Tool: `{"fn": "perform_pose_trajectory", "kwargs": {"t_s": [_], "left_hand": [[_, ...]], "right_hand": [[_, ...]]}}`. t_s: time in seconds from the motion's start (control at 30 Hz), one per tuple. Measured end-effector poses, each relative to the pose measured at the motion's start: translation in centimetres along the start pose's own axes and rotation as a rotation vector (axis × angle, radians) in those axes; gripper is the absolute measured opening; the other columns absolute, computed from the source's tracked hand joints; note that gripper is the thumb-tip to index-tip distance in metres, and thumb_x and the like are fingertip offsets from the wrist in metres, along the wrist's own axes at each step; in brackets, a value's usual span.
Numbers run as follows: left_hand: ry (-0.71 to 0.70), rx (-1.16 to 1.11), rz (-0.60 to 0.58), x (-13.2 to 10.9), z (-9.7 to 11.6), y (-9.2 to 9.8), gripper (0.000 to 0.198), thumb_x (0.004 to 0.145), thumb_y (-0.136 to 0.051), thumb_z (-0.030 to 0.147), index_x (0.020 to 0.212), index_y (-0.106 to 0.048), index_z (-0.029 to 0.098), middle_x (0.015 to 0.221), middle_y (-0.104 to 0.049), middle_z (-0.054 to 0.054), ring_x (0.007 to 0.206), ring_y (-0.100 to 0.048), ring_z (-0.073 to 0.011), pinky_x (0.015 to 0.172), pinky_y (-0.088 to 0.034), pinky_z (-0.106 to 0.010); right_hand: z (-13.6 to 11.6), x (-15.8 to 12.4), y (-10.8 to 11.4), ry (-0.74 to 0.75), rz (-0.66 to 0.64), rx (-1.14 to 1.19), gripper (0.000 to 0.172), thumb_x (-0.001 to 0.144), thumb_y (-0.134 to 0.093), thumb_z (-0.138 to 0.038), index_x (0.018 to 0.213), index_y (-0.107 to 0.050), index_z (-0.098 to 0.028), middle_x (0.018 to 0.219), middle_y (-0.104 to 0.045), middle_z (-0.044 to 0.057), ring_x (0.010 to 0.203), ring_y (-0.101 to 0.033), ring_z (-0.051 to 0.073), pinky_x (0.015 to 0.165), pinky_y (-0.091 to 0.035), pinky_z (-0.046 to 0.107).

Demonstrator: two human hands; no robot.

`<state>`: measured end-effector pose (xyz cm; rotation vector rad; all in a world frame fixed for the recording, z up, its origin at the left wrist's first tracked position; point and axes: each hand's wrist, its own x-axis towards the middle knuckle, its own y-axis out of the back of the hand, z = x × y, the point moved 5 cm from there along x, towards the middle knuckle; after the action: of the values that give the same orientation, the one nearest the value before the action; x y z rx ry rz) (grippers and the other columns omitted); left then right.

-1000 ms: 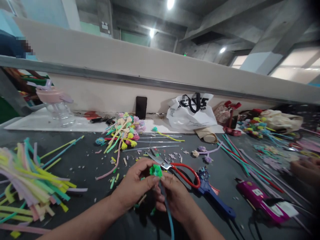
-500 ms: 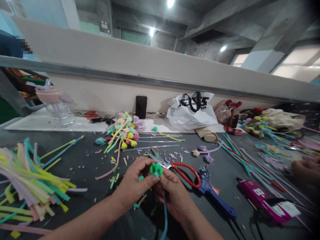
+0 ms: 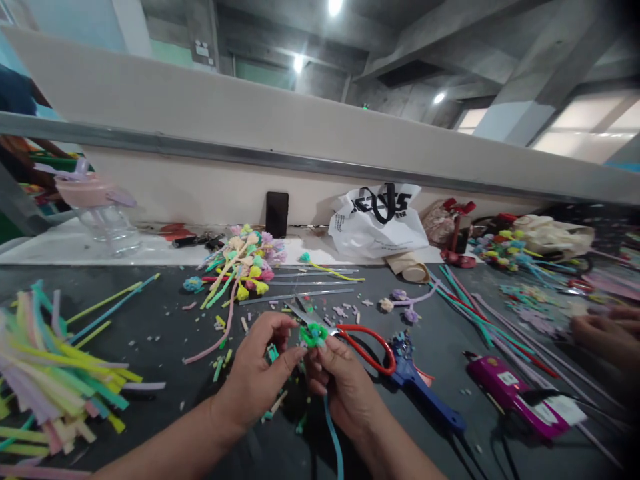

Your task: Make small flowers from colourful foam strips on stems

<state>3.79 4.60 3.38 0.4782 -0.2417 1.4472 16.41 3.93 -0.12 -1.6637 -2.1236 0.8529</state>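
A small green pipe-cleaner flower (image 3: 313, 335) with a light-blue stem (image 3: 334, 437) is pinched in my right hand (image 3: 345, 380). The stem hangs down below that hand. Just to the left of the flower is my left hand (image 3: 263, 367), its thumb and index finger apart with a gap between them. Red-handled scissors (image 3: 373, 353) lie behind my right hand, blades partly behind the flower. To their right rests a blue glue gun (image 3: 427, 393). Green and teal scraps (image 3: 270, 417) lie beneath my hands.
Many pastel pipe cleaners (image 3: 60, 373) spread across the left side. Finished flowers (image 3: 245, 260) are piled at the back. A purple device (image 3: 520, 397) with a cord lies on the right. Another person's hand (image 3: 607, 337) is at the far right. A bottle (image 3: 103, 213) stands back left.
My left thumb and fingers have come off the flower and spread apart. The flower has tilted in my right hand. The whole view has shifted slightly.
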Motion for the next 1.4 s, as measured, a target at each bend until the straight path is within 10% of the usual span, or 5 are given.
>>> {"fn": "perform_pose_trajectory", "kwargs": {"t_s": [0.23,0.93,1.13,1.4], "left_hand": [[-0.319,0.369,-0.098,0.0,1.6,0.1,0.019,0.081,-0.049,0.009,0.093,-0.055,0.022,0.094,-0.051,-0.006,0.095,-0.049,-0.0181,0.083,-0.041,-0.028],[-0.230,0.260,-0.103,1.2,2.3,1.0,0.011,0.085,-0.044,0.013,0.089,-0.053,0.017,0.090,-0.052,-0.005,0.088,-0.049,-0.0152,0.078,-0.041,-0.027],[-0.224,0.241,-0.661,2.4,5.8,1.7,0.015,0.082,-0.052,0.014,0.093,-0.062,0.016,0.090,-0.058,-0.005,0.087,-0.054,-0.0127,0.079,-0.043,-0.024],[-0.207,0.315,-0.841,2.2,6.0,2.3,0.009,0.078,-0.057,0.012,0.079,-0.066,0.014,0.075,-0.064,-0.003,0.074,-0.057,-0.0112,0.071,-0.044,-0.021]], "right_hand": [[0.1,0.0,0.1,0.003,0.014,-0.070,0.025,0.074,-0.065,-0.035,0.064,-0.056,-0.014,0.051,-0.035,-0.007,0.044,-0.022,0.004,0.039,-0.017,0.016],[-0.1,-0.2,0.2,0.014,-0.074,-0.213,0.028,0.073,-0.066,-0.036,0.061,-0.057,-0.013,0.046,-0.036,-0.007,0.040,-0.027,0.004,0.040,-0.019,0.018],[-0.5,-0.6,0.1,-0.036,-0.200,-0.247,0.026,0.071,-0.068,-0.035,0.062,-0.060,-0.012,0.046,-0.037,-0.007,0.040,-0.029,0.004,0.038,-0.021,0.018],[0.4,-1.1,-0.9,-0.175,-0.364,-0.381,0.031,0.071,-0.068,-0.038,0.059,-0.061,-0.011,0.049,-0.041,-0.005,0.039,-0.031,0.003,0.037,-0.022,0.017]]}}
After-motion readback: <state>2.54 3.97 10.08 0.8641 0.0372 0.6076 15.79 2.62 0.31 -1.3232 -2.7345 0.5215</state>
